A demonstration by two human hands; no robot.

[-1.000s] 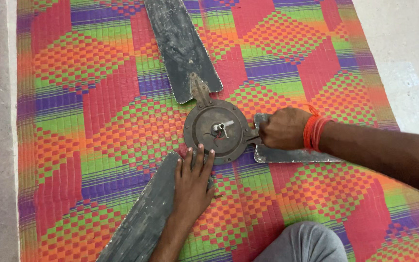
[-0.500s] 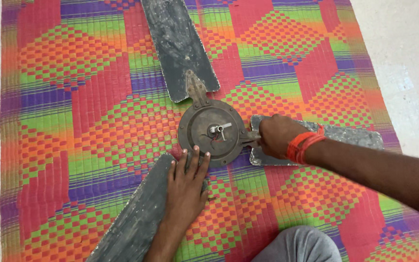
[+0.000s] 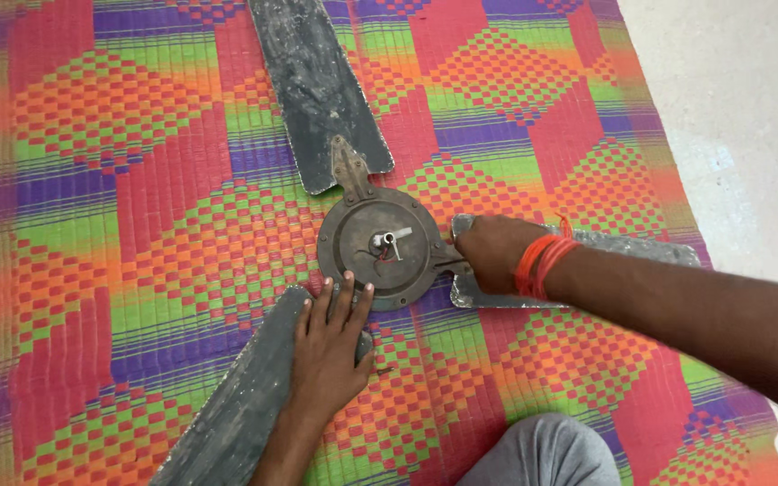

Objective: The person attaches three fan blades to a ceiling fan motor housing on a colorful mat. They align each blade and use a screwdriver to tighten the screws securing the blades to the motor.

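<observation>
A dusty ceiling fan hub (image 3: 387,249) lies flat on a bright woven mat (image 3: 119,225), its three blades spread outward. The left hand (image 3: 330,346) presses open-palmed on the near blade (image 3: 245,405). The right hand (image 3: 494,252), closest to the hub, curls over the right blade's (image 3: 623,247) inner end.

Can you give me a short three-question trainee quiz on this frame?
1. True or false: the left hand lies flat on a fan blade.
2. How many blades join the motor hub?
3. The right hand rests at: A) the far blade's tip, B) the right blade's root, C) the bare floor.

Key: 1 true; 2 three; 3 B.
</observation>
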